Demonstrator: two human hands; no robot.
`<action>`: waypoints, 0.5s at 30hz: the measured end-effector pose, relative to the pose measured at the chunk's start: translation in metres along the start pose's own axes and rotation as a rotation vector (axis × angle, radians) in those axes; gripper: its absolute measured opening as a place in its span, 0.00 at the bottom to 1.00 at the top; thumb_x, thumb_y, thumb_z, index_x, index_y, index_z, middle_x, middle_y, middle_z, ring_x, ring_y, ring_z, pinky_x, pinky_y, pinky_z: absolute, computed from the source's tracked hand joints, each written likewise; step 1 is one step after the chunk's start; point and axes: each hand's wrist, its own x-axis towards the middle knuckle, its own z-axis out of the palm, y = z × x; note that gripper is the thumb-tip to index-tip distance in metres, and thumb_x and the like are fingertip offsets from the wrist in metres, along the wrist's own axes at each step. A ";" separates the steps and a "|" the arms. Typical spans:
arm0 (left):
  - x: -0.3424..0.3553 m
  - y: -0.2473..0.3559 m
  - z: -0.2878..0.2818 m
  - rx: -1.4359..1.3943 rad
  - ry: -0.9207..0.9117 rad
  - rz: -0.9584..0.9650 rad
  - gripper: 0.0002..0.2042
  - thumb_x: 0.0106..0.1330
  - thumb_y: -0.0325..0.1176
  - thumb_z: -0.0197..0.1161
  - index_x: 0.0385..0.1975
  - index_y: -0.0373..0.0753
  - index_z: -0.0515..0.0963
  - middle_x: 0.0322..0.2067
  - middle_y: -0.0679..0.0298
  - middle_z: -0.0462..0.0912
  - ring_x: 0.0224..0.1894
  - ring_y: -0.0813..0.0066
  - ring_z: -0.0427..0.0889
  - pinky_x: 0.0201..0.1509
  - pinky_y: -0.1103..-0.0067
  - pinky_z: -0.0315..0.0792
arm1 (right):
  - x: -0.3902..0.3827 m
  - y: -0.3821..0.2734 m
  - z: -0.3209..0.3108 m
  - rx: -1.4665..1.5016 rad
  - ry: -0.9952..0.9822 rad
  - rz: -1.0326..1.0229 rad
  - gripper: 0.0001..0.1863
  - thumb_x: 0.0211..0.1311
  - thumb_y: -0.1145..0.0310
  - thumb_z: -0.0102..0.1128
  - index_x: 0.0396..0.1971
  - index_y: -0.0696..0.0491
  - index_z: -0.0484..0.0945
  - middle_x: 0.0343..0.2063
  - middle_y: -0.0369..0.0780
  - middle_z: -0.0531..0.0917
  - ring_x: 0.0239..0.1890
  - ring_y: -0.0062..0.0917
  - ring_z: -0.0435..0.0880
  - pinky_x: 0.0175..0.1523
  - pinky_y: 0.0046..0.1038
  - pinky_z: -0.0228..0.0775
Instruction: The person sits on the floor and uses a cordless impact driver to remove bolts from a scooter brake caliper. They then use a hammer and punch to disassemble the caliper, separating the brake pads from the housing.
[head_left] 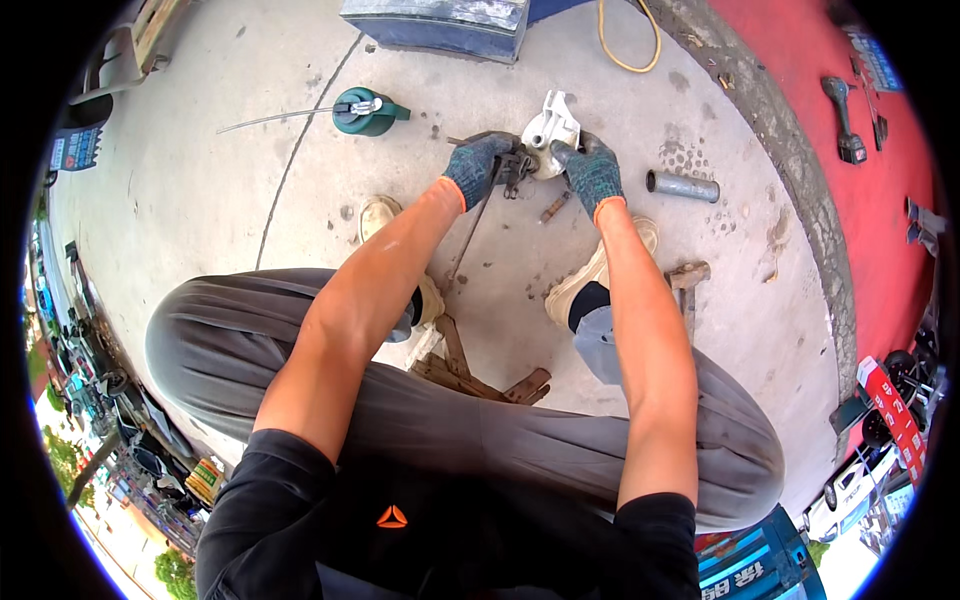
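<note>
My left hand (480,167), in a dark knit glove, is closed on a dark, greasy metal part (516,172). A long thin rod (468,242) runs down from beside that hand toward my left shoe. My right hand (592,172), gloved alike, grips the right side of a silver-white cast metal housing (551,124). The dark part and the housing meet or overlap between my hands; whether they are joined I cannot tell. Just below them on the concrete lies a small brownish cylindrical piece (553,207).
A green oil can (362,113) with a long thin spout stands at the left. Right of my hands lies a grey metal tube (683,186). A blue metal block (440,28) and yellow cable (630,68) are ahead; a cordless power tool (846,122) rests on red floor.
</note>
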 end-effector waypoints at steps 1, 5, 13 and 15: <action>0.005 0.000 0.005 -0.050 0.019 0.011 0.12 0.74 0.33 0.57 0.50 0.33 0.80 0.44 0.55 0.87 0.42 0.61 0.87 0.51 0.67 0.82 | 0.007 0.002 -0.004 0.033 -0.009 0.016 0.32 0.57 0.53 0.73 0.56 0.60 0.82 0.46 0.51 0.89 0.52 0.37 0.88 0.60 0.35 0.77; 0.016 -0.005 -0.009 0.069 0.193 -0.017 0.12 0.73 0.31 0.57 0.48 0.31 0.80 0.43 0.50 0.86 0.43 0.58 0.88 0.52 0.65 0.84 | -0.030 0.009 0.011 -0.028 0.139 -0.071 0.26 0.60 0.55 0.69 0.52 0.58 0.84 0.44 0.51 0.89 0.51 0.37 0.88 0.57 0.37 0.77; -0.009 -0.022 -0.043 -0.318 0.287 -0.002 0.13 0.73 0.40 0.58 0.45 0.36 0.77 0.42 0.50 0.84 0.42 0.51 0.86 0.50 0.55 0.83 | -0.045 0.012 -0.005 0.479 0.123 0.096 0.20 0.64 0.72 0.67 0.55 0.63 0.82 0.38 0.36 0.87 0.32 0.15 0.80 0.36 0.23 0.75; -0.002 -0.016 -0.059 -0.256 0.341 0.047 0.13 0.73 0.42 0.60 0.46 0.40 0.78 0.42 0.52 0.84 0.39 0.53 0.86 0.46 0.57 0.83 | -0.038 0.005 -0.010 0.553 0.085 0.083 0.21 0.65 0.73 0.67 0.56 0.63 0.81 0.38 0.36 0.87 0.32 0.15 0.81 0.36 0.23 0.75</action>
